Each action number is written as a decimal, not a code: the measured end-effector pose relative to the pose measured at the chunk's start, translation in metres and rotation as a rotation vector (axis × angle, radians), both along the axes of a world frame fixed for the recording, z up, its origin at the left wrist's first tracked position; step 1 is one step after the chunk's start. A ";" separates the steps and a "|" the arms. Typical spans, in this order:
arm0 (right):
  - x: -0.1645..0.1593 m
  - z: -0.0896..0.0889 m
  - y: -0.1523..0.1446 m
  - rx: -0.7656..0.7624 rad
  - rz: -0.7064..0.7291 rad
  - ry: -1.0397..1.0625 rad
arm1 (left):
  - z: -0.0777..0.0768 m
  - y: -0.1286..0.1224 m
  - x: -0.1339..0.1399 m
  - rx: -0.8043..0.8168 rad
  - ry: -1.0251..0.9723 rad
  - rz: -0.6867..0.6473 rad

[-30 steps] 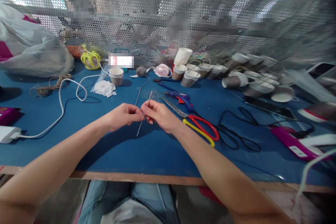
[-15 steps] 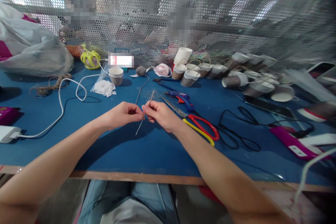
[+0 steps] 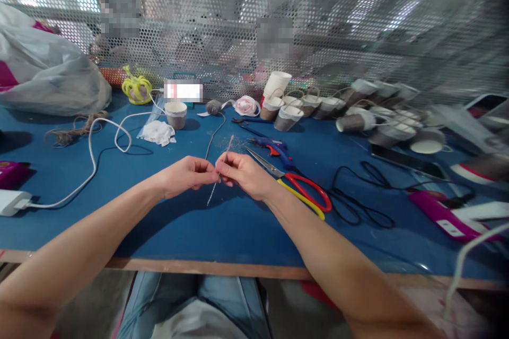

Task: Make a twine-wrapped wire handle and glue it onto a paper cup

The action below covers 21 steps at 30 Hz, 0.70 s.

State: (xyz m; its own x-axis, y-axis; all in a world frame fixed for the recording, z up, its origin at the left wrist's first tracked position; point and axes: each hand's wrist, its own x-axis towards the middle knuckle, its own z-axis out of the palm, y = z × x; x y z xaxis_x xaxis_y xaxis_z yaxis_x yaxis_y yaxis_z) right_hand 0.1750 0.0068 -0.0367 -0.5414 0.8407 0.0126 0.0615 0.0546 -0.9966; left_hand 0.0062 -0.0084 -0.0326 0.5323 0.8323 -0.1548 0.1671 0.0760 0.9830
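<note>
In the head view, take the meeting point of the two hands as the clock's centre, with 12 at the far side of the desk [image 3: 178, 233]. The left hand [image 3: 186, 176] and the right hand [image 3: 243, 174] meet at their fingertips above the desk. Each is closed in a pinch, thumb against curled fingers, on a thin pale strand [image 3: 211, 194]. The strand slants through the grip, one end pointing to 1 o'clock past the right thumb, the other to 7 o'clock below the fingertips. A grey cord [image 3: 210, 143] runs from a small grey ball [image 3: 213, 107] at 12 o'clock down to the left fingertips; whether it joins the strand is hidden by the fingers.

At 1 o'clock lie pliers [image 3: 254, 121], with a pink ribbon roll [image 3: 246, 106] beyond them. A blue glue gun [image 3: 280, 151] lies between 2 and 3. Scissors [image 3: 292, 178] with one red and one yellow handle lie near the right hand at 3, blades pointing to 10. Paper cups with looped handles [image 3: 288, 119] stand at 2, and more lie piled farther right. A black cable [image 3: 345, 217] and a magenta power strip [image 3: 451, 217] are well out at 3.

At 10 o'clock are white scraps [image 3: 158, 133], a yellow woven piece [image 3: 137, 89] and a large plastic bag [image 3: 59, 85]. A single cup [image 3: 176, 116] stands between 10 and 11.
</note>
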 end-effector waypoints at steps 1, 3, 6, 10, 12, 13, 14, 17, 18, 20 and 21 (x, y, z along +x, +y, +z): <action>0.000 0.000 0.000 0.008 -0.010 -0.010 | 0.001 0.000 -0.001 0.022 0.009 -0.007; 0.001 -0.001 0.001 0.035 -0.027 -0.039 | 0.002 0.000 -0.002 0.069 0.039 -0.024; 0.002 -0.003 0.002 0.089 -0.033 -0.109 | 0.006 0.000 -0.003 0.124 0.111 -0.026; 0.003 -0.005 0.003 0.131 -0.029 -0.164 | 0.009 -0.001 -0.002 0.156 0.145 -0.005; 0.003 -0.004 0.003 0.142 -0.030 -0.179 | 0.009 -0.002 0.000 0.153 0.146 0.001; 0.003 -0.004 0.002 0.144 -0.032 -0.186 | 0.008 -0.002 0.000 0.151 0.145 0.005; 0.002 -0.003 0.002 0.145 -0.037 -0.192 | 0.007 -0.002 0.000 0.150 0.142 0.006; 0.000 -0.002 0.000 0.130 -0.061 -0.194 | 0.004 -0.001 0.000 0.141 0.116 -0.006; -0.001 -0.002 -0.001 0.120 -0.067 -0.190 | 0.003 -0.001 0.000 0.131 0.107 -0.014; -0.002 -0.002 -0.002 0.091 -0.062 -0.156 | 0.002 0.000 0.000 0.101 0.087 -0.026; -0.002 -0.002 -0.002 0.068 -0.048 -0.120 | 0.002 0.000 0.000 0.083 0.073 -0.026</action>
State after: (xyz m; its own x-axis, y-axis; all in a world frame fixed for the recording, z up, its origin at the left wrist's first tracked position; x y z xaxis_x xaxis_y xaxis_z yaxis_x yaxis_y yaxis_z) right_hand 0.1726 0.0047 -0.0383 -0.5015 0.8651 0.0082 0.1840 0.1159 -0.9761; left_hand 0.0057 -0.0085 -0.0310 0.5440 0.8296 -0.1253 0.2390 -0.0101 0.9710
